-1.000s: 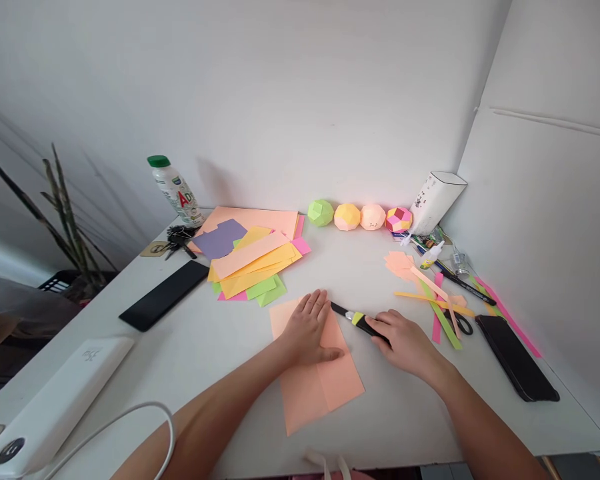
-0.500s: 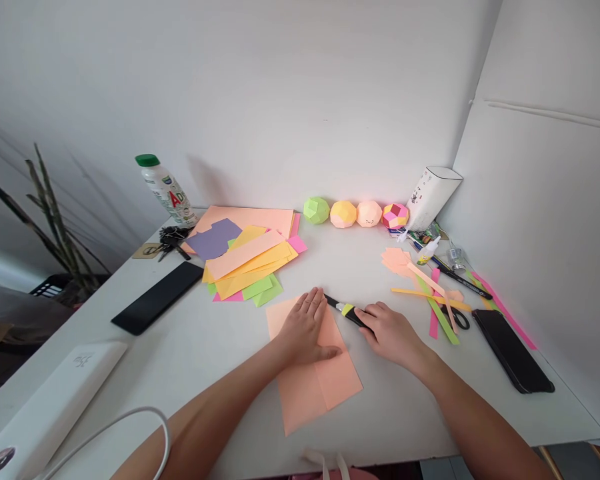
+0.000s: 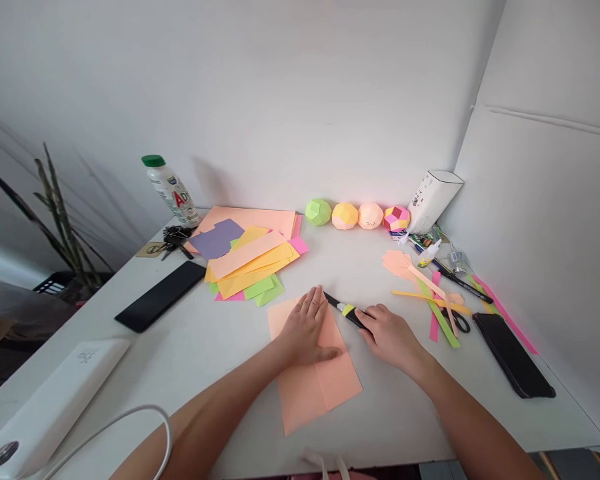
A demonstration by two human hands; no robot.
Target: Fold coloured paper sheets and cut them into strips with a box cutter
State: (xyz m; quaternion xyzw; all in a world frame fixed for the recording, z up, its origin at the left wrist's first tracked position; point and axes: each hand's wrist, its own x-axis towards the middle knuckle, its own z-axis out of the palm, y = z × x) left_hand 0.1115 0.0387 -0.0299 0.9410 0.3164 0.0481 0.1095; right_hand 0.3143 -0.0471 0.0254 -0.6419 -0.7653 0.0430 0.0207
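Observation:
A peach sheet of paper with crease lines lies on the white table, slightly turned. My left hand presses flat on its upper part, fingers stretched forward and thumb out to the right. In my right hand is a black and yellow-green utility knife, gripped by its handle. Its dark blade points up and left, with the tip by the paper's top edge, close to my left fingertips. Whether the blade touches the paper I cannot tell.
Coloured papers are piled at the back left, near a bottle and a black phone. Several paper balls line the wall. Right lie paper strips, scissors, a glue bottle and a black case. A white device stands front left.
The camera view has shifted very slightly. Both hands, the utility knife and the peach paper stay in nearly the same place.

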